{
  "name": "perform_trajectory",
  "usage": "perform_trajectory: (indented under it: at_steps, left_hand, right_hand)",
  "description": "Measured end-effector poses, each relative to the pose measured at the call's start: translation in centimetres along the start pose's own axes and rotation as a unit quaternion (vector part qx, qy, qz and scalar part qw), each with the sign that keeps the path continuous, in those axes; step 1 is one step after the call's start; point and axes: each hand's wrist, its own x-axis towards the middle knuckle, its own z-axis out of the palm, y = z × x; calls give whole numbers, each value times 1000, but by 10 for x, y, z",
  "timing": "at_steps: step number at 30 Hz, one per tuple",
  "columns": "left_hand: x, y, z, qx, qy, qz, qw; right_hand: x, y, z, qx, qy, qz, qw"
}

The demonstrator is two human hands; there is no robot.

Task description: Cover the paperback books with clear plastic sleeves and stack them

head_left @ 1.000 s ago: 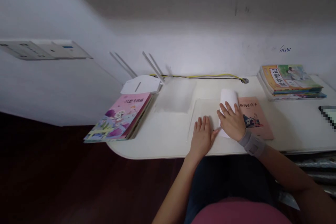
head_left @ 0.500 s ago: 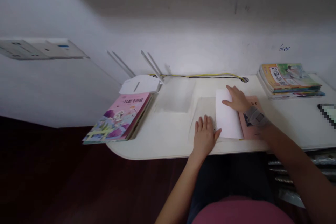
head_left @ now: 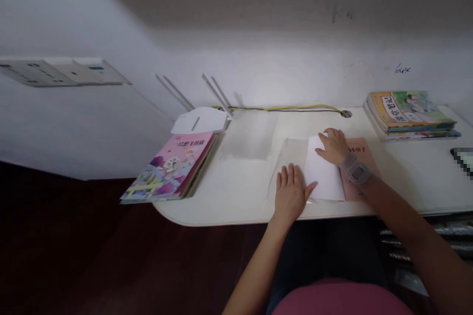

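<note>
Creasing step: left hand open, flat beside white sheet; right hand presses its far edge onto pink book, gripping nothing. Next probably needs even pressure.

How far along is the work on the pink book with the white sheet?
Done: the white sheet lies flat over the left part of the pink book. In hand: the left hand rests flat on the clear sheet beside it, and the right hand presses the white sheet's top edge. Left: the book's right part shows bare, and the book stack to the right lies untouched.
</note>
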Motion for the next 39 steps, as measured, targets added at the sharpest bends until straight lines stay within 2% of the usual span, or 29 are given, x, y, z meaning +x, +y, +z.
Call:
perform_trajectory:
  at_steps: [11, 20, 31, 39]
  left_hand:
    - [0, -1, 2, 38, -7, 10, 999]
    - [-4, -12, 6, 4, 18, 42, 999]
    - [-1, -6, 4, 31, 4, 34, 999]
    - [-1, -6, 5, 35, 1, 32, 999]
  right_hand:
    - [-2, 6, -2, -7, -37, -20, 999]
    - [-2, 7, -5, -16, -68, -39, 997]
    - [0, 7, -5, -5, -86, -46, 995]
    - [4, 12, 2, 12, -99, -58, 993]
